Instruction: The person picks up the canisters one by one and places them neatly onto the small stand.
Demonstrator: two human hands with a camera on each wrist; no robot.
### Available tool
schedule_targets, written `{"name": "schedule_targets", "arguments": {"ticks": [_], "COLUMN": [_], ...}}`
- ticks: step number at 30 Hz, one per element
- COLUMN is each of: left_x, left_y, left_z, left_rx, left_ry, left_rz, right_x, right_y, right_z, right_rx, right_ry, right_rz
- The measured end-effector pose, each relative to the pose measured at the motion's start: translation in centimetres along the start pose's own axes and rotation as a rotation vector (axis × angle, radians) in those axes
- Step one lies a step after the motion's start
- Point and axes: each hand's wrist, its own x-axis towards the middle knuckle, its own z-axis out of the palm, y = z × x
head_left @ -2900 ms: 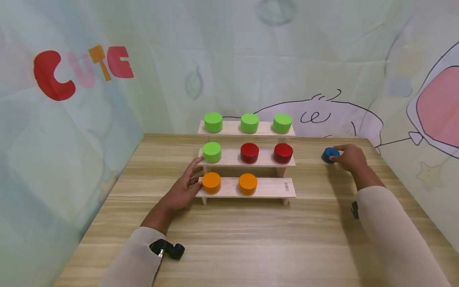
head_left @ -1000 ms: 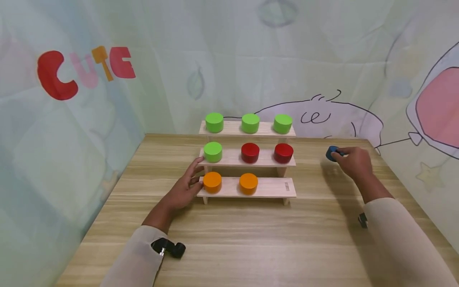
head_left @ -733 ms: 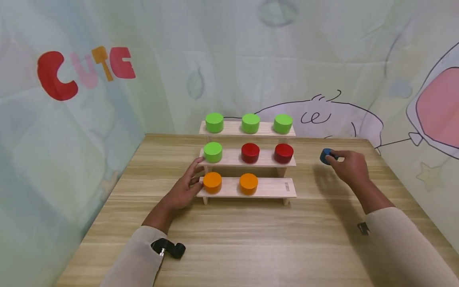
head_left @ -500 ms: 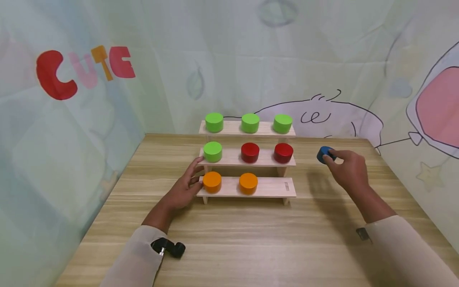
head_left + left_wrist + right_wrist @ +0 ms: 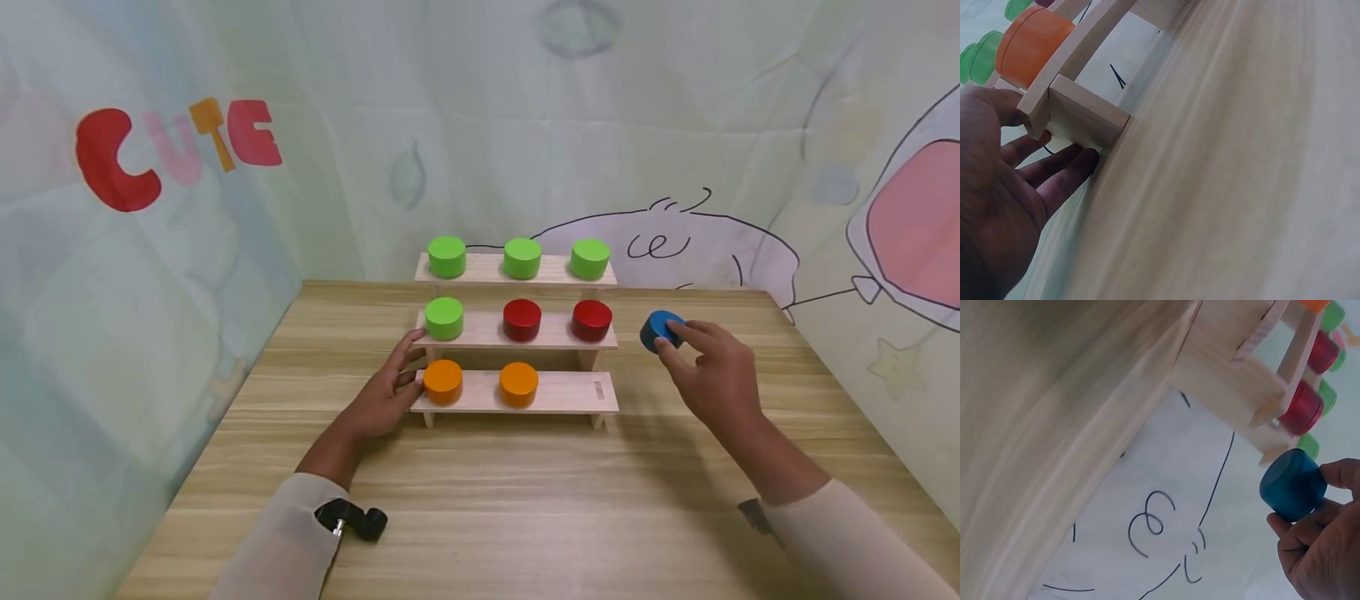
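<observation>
A blue round block (image 5: 660, 332) hangs in the air right of the rack, its flat top tilted. My right hand (image 5: 716, 371) pinches it between thumb and fingers; the right wrist view shows the blue block (image 5: 1294, 485) in the fingertips. My left hand (image 5: 381, 400) rests against the left end of the three-step wooden rack (image 5: 566, 392). In the left wrist view its fingers (image 5: 1069, 178) touch the lowest step's end and leg. On that step sit two orange blocks (image 5: 518, 384), with a bare slotted spot at its right end.
The middle step holds one green block (image 5: 444, 318) and two red blocks (image 5: 521, 320). Several green blocks (image 5: 522, 258) stand along the top step. A wood-grain table (image 5: 525, 508) carries the rack, and a printed curtain (image 5: 480, 125) hangs close behind it.
My right hand has picked the blue block up off the table and carried it left and toward me, nearer the rack's right side. My left hand has stayed at the rack's left end.
</observation>
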Motion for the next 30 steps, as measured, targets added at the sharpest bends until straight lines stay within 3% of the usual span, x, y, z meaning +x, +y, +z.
{"name": "schedule_targets", "arguments": {"ticks": [9,20,30], "left_x": [0.1,0.2,0.2], "left_y": [-0.1,-0.2,-0.2], "left_z": [0.0,-0.1,0.0], "left_rx": [-0.012,-0.011,-0.017], "left_ry": [0.004,0.002,0.007], "left_rz": [-0.007,0.007,-0.001], "right_x": [-2.3,-3.6,-3.8], "right_y": [-1.7,-2.7,-3.6], "right_z": [1.5,2.9,3.7], "right_rx": [0.029,0.053,-0.001], "right_ry": [-0.023,-0.085,-0.26], "right_rz": [-0.082,-0.154,-0.087]}}
